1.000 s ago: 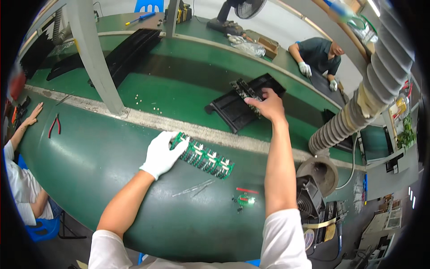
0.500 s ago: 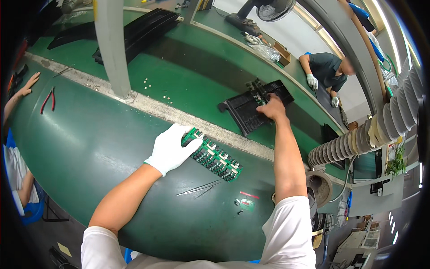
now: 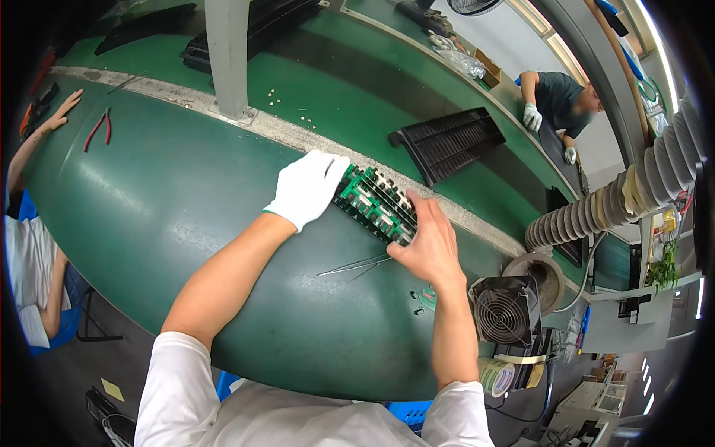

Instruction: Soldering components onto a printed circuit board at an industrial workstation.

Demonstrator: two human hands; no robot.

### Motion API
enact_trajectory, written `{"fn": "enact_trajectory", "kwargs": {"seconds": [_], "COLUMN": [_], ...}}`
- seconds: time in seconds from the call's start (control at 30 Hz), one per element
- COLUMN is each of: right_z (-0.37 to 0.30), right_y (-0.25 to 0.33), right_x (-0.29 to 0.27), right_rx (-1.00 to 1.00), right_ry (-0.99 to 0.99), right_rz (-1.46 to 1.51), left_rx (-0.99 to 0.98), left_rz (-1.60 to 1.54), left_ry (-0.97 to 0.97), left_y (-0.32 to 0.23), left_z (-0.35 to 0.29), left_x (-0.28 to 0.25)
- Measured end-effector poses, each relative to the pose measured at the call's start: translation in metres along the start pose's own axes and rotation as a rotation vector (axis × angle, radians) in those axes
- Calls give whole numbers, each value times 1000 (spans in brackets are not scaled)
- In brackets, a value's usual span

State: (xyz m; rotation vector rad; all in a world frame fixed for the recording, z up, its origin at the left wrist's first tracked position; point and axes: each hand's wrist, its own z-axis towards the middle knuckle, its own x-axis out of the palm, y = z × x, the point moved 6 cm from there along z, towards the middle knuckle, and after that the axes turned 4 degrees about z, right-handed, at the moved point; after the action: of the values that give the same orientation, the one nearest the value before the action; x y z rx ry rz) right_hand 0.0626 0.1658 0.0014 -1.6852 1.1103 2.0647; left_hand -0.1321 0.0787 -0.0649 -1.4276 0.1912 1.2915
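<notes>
Green circuit boards studded with components lie on the near mat, apparently two long strips close together. My left hand, in a white glove, grips their upper left end between thumb and fingers. At the lower right end my bare right hand is closed on them, thumb at the near edge and fingers at the far edge. Just in front of the boards lie thin metal tweezers. Beyond my hands a black slotted tray rests on the green bench, with no board visible on it.
Red-handled pliers lie at left, near another person's hand. A grey post rises from the bench. At right stand a small fan, a tape roll and a ribbed duct. A gloved person sits across.
My right hand has come back from the black tray with a board and now grips at the near boards' right end. My left hand still holds the left end.
</notes>
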Motion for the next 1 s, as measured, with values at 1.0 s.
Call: {"fn": "enact_trajectory", "kwargs": {"seconds": [1.0], "right_z": [-106], "right_y": [-51], "right_x": [-26], "right_rx": [-38], "right_ry": [-378], "right_rz": [1074], "left_rx": [87], "left_rz": [-520], "left_ry": [-88], "left_y": [-68], "left_z": [-24], "left_x": [-70]}}
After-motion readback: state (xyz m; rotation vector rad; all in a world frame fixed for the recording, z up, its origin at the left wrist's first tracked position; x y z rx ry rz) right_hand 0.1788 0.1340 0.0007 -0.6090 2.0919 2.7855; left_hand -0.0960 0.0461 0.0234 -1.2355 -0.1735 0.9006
